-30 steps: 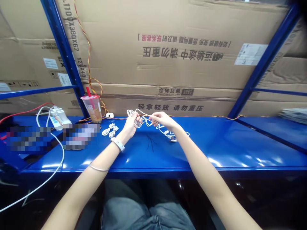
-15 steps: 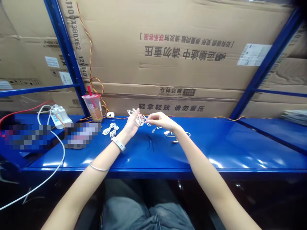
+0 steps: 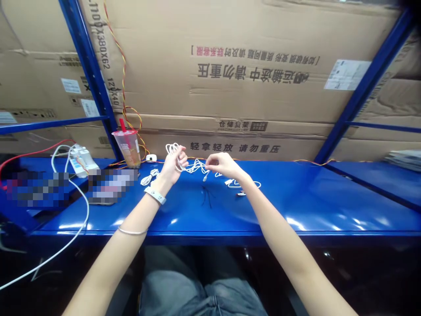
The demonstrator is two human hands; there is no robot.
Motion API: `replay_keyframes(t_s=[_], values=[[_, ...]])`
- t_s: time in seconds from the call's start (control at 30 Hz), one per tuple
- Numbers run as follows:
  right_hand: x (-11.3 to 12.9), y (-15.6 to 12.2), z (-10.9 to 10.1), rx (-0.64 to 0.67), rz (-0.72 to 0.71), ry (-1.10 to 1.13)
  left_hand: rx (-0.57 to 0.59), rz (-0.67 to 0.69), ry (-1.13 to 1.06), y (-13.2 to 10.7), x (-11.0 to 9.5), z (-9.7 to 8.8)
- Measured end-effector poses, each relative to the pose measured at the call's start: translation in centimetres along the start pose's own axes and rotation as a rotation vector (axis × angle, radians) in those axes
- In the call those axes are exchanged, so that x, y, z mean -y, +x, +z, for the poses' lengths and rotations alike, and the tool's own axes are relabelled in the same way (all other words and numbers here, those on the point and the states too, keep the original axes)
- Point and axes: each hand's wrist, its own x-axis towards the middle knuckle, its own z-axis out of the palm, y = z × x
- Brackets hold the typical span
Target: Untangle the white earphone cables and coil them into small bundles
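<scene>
My left hand (image 3: 173, 166) is closed round a coil of white cable (image 3: 194, 166) held above the blue shelf top (image 3: 296, 197). My right hand (image 3: 222, 165) pinches the same cable a little to the right, and a short end with a plug hangs below its fingers. More loose white cable (image 3: 241, 184) lies on the shelf just right of my right wrist. Two small bundled white cables (image 3: 151, 177) lie left of my left hand. Thin black ties (image 3: 207, 196) rest on the shelf below my hands.
A plastic drink cup (image 3: 127, 148) with a red straw stands at the back left by the blue upright (image 3: 90, 74). A white power strip (image 3: 80, 160) and its cord lie far left. Large cardboard boxes (image 3: 250, 74) form the back wall. Red-yellow twisted wire (image 3: 123, 66) hangs down.
My left hand has shifted left and up with the coil, stretching the cable between the hands. The right hand stayed nearly in place, and the plug end now dangles under it.
</scene>
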Motion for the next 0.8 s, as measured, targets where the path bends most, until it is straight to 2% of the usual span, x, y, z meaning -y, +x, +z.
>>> replay_keyframes(t_s=[0.13, 0.23, 0.37, 0.47, 0.57, 0.67, 0.8], values=[[0.7, -0.2, 0.1, 0.023, -0.040, 0.172, 0.089, -0.059, 0.259, -0.3, 1.1, 0.0], [1.0, -0.1, 0.4, -0.019, -0.048, 0.247, 0.165, -0.120, 0.427, -0.8, 1.9, 0.3], [0.4, 0.2, 1.0, -0.081, -0.059, 0.295, 0.345, -0.222, 0.470, -1.5, 2.4, 0.8], [-0.3, 0.5, 1.5, -0.151, -0.066, 0.245, 0.433, -0.227, 0.418, -1.7, 2.7, 0.7], [-0.6, 0.6, 1.6, -0.185, -0.041, 0.213, 0.468, -0.206, 0.455, -1.9, 2.8, 0.6], [-0.6, 0.5, 1.7, -0.154, -0.020, 0.150, 0.440, -0.232, 0.552, -2.0, 2.8, 0.8], [-0.3, 0.3, 2.0, -0.142, -0.069, 0.040, 0.413, -0.292, 0.555, -2.2, 2.7, 1.3]])
